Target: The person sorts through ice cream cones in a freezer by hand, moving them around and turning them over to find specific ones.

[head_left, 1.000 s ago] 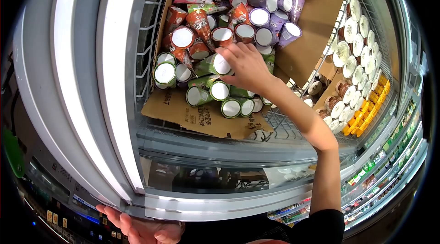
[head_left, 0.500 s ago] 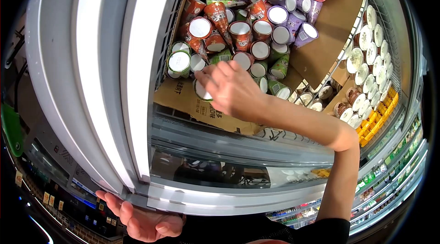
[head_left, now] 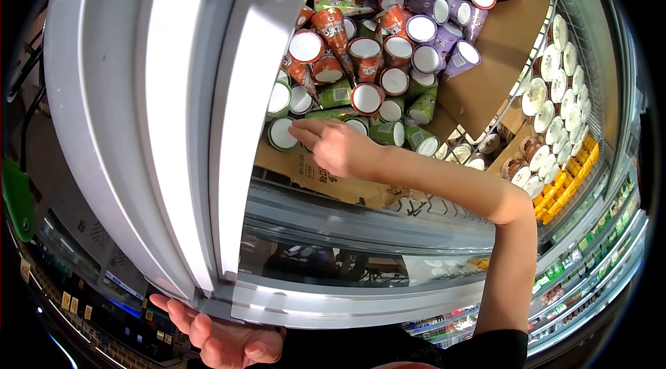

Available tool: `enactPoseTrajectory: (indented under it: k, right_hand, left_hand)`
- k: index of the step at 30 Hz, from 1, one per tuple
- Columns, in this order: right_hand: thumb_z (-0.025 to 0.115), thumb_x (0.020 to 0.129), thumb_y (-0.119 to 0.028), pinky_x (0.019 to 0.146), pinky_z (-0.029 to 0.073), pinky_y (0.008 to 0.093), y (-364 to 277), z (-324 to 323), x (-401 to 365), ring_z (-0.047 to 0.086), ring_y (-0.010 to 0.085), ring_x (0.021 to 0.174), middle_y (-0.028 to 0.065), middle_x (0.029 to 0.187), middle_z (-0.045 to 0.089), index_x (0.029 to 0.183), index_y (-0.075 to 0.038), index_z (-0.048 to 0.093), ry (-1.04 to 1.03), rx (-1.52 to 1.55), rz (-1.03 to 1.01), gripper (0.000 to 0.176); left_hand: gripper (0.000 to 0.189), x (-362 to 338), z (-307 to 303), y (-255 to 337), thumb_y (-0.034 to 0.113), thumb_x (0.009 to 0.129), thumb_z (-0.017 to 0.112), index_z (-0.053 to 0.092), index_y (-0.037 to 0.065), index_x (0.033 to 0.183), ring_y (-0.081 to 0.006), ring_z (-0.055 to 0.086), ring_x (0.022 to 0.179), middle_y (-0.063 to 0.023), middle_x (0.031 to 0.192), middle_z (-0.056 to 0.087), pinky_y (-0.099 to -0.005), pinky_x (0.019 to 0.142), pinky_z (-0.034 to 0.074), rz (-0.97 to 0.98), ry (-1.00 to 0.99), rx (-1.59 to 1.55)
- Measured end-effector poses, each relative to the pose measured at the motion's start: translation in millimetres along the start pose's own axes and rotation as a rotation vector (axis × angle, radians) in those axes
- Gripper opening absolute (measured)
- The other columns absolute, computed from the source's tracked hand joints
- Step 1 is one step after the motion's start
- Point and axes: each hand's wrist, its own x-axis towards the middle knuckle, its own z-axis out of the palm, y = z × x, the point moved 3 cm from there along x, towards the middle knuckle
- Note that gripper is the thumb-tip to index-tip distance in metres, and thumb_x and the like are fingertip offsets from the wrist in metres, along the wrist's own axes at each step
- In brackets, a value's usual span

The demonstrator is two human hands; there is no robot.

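Note:
My right hand reaches into the freezer, its index finger stretched out and the fingertip at the rim of a white-lidded green ice cream cone. The hand is not wrapped round the cone, and part of its underside is hidden. Around it lie more wrapped cones: a green one behind the hand, a red-orange one farther back and a purple one to the right. My left hand is palm up with fingers apart, against the lower corner of the grey freezer frame, holding nothing.
A cardboard box holds the cones inside a wire basket. Dark-bodied cups with white lids stack at the right, beside a yellow basket. The thick white frame borders the box's left side.
The green cone under my right hand has shifted left, and its lid now shows more fully. My fingers have straightened beside it. The left hand is nearly still; the frame covers more of the box's left side.

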Motion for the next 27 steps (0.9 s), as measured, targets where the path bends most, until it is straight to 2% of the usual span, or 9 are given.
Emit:
enactPoseTrajectory:
  k: [1, 2, 3, 6, 9, 11, 14, 23, 27]
  right_hand:
    - [0.059, 0.069, -0.007, 0.077, 0.049, 0.0388, 7, 1, 0, 0.059, 0.0308, 0.092, 0.0148, 0.102, 0.057, 0.115, 0.005, 0.051, 0.016, 0.112, 0.049, 0.049]
    - [0.057, 0.075, -0.006, 0.084, 0.047, 0.0394, 13, -6, 3, 0.060, 0.0319, 0.091, 0.0161, 0.117, 0.055, 0.117, 0.005, 0.050, -0.103, 0.101, 0.172, 0.044]
    - [0.059, 0.075, -0.007, 0.082, 0.047, 0.0385, 23, -5, 4, 0.058, 0.0297, 0.095, 0.0137, 0.113, 0.056, 0.113, 0.003, 0.053, -0.070, -0.001, 0.176, 0.041]
    - [0.059, 0.072, -0.010, 0.088, 0.040, 0.0367, 42, -1, 14, 0.049, 0.0249, 0.103, 0.0103, 0.105, 0.055, 0.108, 0.000, 0.055, 0.080, -0.365, 0.048, 0.037]
    - [0.056, 0.073, -0.012, 0.090, 0.036, 0.0380, 47, 9, 32, 0.046, 0.0248, 0.108, 0.0099, 0.108, 0.053, 0.108, 0.001, 0.055, 0.058, -0.723, -0.040, 0.037]
    - [0.054, 0.077, -0.017, 0.093, 0.033, 0.0409, 45, 20, 40, 0.039, 0.0266, 0.116, 0.0101, 0.112, 0.052, 0.101, 0.001, 0.062, -0.190, -0.866, -0.016, 0.031]
    - [0.054, 0.080, -0.021, 0.097, 0.030, 0.0427, 52, 45, 44, 0.036, 0.0293, 0.117, 0.0112, 0.120, 0.051, 0.089, -0.005, 0.071, -0.119, -0.977, -0.003, 0.025]
    - [0.052, 0.079, -0.022, 0.095, 0.030, 0.0416, 55, 49, 48, 0.037, 0.0286, 0.116, 0.0104, 0.116, 0.052, 0.091, -0.003, 0.069, -0.175, -0.959, 0.015, 0.028]
    - [0.059, 0.072, -0.026, 0.094, 0.032, 0.0409, 57, 34, 40, 0.041, 0.0282, 0.113, 0.0117, 0.113, 0.052, 0.098, 0.001, 0.063, -0.050, -0.756, -0.001, 0.037]
  left_hand:
    - [0.049, 0, 0, 0, 0.038, 0.091, 0.046, 0.043, 0.011, 0.133, -0.0396, 0.028, 0.133, -0.0235, 0.142, 0.031, -0.0554, 0.107, 0.024, 0.009, -0.005, -0.007]
    - [0.049, 0, -1, -2, 0.038, 0.091, 0.046, 0.043, 0.011, 0.132, -0.0395, 0.028, 0.133, -0.0234, 0.142, 0.031, -0.0552, 0.107, 0.024, 0.040, -0.014, 0.013]
    - [0.049, -1, -2, -5, 0.038, 0.091, 0.047, 0.043, 0.011, 0.132, -0.0395, 0.028, 0.133, -0.0232, 0.142, 0.031, -0.0551, 0.107, 0.023, 0.071, -0.022, 0.031]
    - [0.049, -2, -3, -6, 0.038, 0.091, 0.047, 0.043, 0.011, 0.132, -0.0390, 0.028, 0.133, -0.0225, 0.142, 0.032, -0.0545, 0.107, 0.023, 0.089, -0.033, 0.045]
    - [0.049, 2, 1, 5, 0.039, 0.091, 0.046, 0.044, 0.010, 0.132, -0.0374, 0.029, 0.133, -0.0213, 0.142, 0.032, -0.0542, 0.108, 0.023, -0.022, -0.010, 0.068]
    - [0.050, 2, 0, 8, 0.039, 0.091, 0.046, 0.044, 0.010, 0.131, -0.0368, 0.029, 0.133, -0.0206, 0.142, 0.033, -0.0543, 0.108, 0.023, -0.036, -0.025, 0.114]
    - [0.050, 7, 5, 11, 0.040, 0.091, 0.045, 0.043, 0.011, 0.132, -0.0370, 0.029, 0.133, -0.0193, 0.142, 0.033, -0.0556, 0.108, 0.022, -0.076, -0.021, 0.158]
    - [0.051, 0, -3, 1, 0.041, 0.092, 0.044, 0.042, 0.011, 0.132, -0.0375, 0.029, 0.133, -0.0188, 0.142, 0.034, -0.0568, 0.107, 0.021, -0.079, -0.012, 0.130]
    - [0.051, -2, -9, -5, 0.041, 0.092, 0.043, 0.042, 0.011, 0.133, -0.0376, 0.030, 0.133, -0.0185, 0.141, 0.035, -0.0566, 0.107, 0.022, -0.047, -0.028, 0.102]
